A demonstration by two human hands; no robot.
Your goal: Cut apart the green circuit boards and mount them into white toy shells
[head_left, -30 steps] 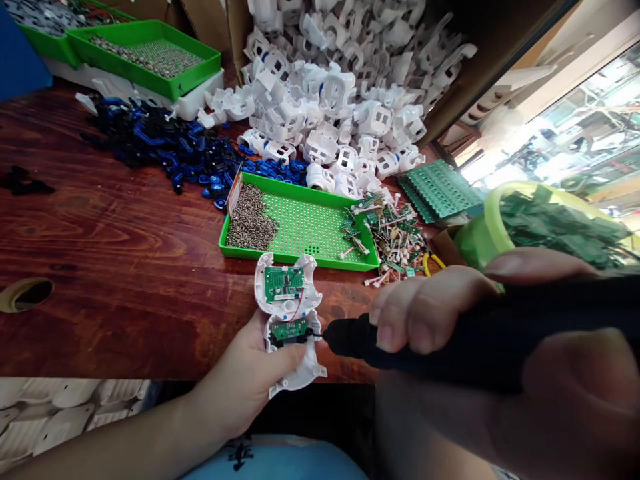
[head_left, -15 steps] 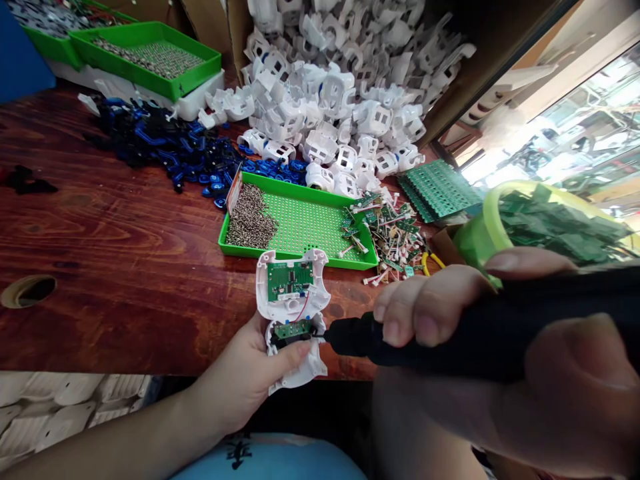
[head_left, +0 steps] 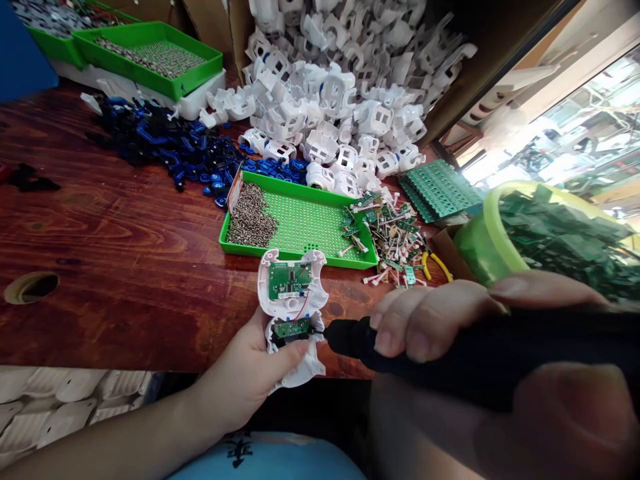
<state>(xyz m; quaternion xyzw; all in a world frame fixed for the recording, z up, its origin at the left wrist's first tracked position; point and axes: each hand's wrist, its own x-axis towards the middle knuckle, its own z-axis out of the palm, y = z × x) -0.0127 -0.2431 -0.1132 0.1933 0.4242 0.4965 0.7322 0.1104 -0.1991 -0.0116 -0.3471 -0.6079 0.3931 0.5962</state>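
My left hand (head_left: 255, 370) grips a white plastic housing (head_left: 309, 365) at the table's front edge, its thumb pressed over the lower half. The housing lies opened in two halves. In the upper half sits a green circuit board (head_left: 289, 279), and a smaller board (head_left: 293, 327) lies in the lower half, with a thin red wire running between them. My right hand (head_left: 440, 317) is wrapped round a black electric screwdriver (head_left: 350, 337). Its tip points left into the right side of the lower half, by the small board; the exact contact point is too small to make out.
Behind the housing lies a green tray (head_left: 305, 220) of screws. Loose wired boards (head_left: 397, 233) and yellow-handled pliers (head_left: 437, 265) are to its right, near a yellow-green tub (head_left: 480, 233) of boards. White shells (head_left: 325, 100) and blue-black parts (head_left: 165, 140) are heaped at the back.
The rear of the screwdriver and my right hand have dropped slightly, so the tool tilts a little more. The tip stays at the lower half; the housing has barely shifted.
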